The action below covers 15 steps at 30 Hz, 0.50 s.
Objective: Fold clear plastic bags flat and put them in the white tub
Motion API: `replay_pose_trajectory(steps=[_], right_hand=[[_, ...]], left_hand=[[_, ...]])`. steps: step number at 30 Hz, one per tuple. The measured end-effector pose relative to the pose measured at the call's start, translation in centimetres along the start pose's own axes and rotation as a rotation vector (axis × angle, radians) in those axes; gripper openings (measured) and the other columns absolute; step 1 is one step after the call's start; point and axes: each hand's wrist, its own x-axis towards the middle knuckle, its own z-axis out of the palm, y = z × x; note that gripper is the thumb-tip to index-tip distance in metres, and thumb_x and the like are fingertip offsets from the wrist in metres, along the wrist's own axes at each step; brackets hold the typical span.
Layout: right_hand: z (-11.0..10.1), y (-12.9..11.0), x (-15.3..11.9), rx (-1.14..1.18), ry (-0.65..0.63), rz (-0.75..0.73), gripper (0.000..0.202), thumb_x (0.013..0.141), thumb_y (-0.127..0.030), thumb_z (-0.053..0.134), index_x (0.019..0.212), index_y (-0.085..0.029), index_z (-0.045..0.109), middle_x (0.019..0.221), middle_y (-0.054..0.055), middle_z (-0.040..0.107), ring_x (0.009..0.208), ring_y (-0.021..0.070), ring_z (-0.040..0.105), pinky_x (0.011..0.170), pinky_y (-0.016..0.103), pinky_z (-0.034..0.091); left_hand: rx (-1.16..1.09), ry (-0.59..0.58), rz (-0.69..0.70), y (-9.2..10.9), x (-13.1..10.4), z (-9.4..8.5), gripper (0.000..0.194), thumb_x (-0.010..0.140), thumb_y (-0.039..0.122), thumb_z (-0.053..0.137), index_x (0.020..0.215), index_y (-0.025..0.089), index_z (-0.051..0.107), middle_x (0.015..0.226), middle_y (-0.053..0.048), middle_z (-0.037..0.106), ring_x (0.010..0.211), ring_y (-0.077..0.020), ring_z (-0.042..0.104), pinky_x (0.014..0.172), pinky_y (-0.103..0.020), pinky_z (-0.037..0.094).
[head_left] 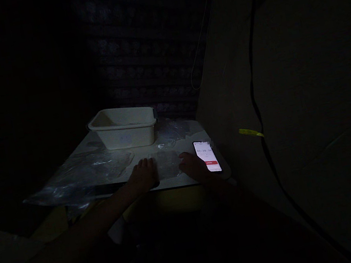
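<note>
In the dim head view, a small piece of clear plastic film (166, 164), perhaps a bag, lies flat on the white table between my hands. My left hand (143, 175) rests palm down at its left edge, fingers laid out on the surface. At the right edge is my right hand (193, 166), its thumb and fingers closed on the film's edge as far as the darkness shows. A lit phone (207, 156) with a running timer lies just right of my right hand.
A white plastic tub (125, 136) stands at the back of the table (187, 179). Crumpled clear plastic (99, 163) spreads at left, overhanging the front edge; more plastic (175, 129) lies right of the tub. A dark cable (252, 90) with a yellow tag (251, 132) hangs along the right wall.
</note>
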Motion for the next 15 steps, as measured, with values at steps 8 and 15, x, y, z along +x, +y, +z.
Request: replay_pose_trajectory(steps=[8, 15], right_hand=[[0.7, -1.2, 1.6, -0.212, 0.141, -0.337, 0.037, 0.071, -0.014, 0.033, 0.104, -0.011, 0.047, 0.106, 0.009, 0.05, 0.097, 0.0159, 0.043, 0.084, 0.026, 0.032], [3.7, -2.4, 2.6, -0.32, 0.062, -0.581, 0.041, 0.08, -0.027, 0.022, 0.114, -0.009, 0.037, 0.121, 0.011, 0.037, 0.114, 0.0173, 0.025, 0.094, 0.034, 0.02]], left_hand=[[0.073, 0.105, 0.012, 0.7, 0.6, 0.3, 0.048, 0.076, 0.027, 0.029, 0.116, 0.001, 0.031, 0.123, -0.021, 0.029, 0.115, -0.0284, 0.02, 0.09, -0.042, 0.019], [0.046, 0.082, 0.053, 2.4, 1.1, 1.5, 0.057, 0.074, 0.032, 0.029, 0.12, -0.002, 0.025, 0.126, -0.021, 0.024, 0.116, -0.029, 0.017, 0.091, -0.04, 0.017]])
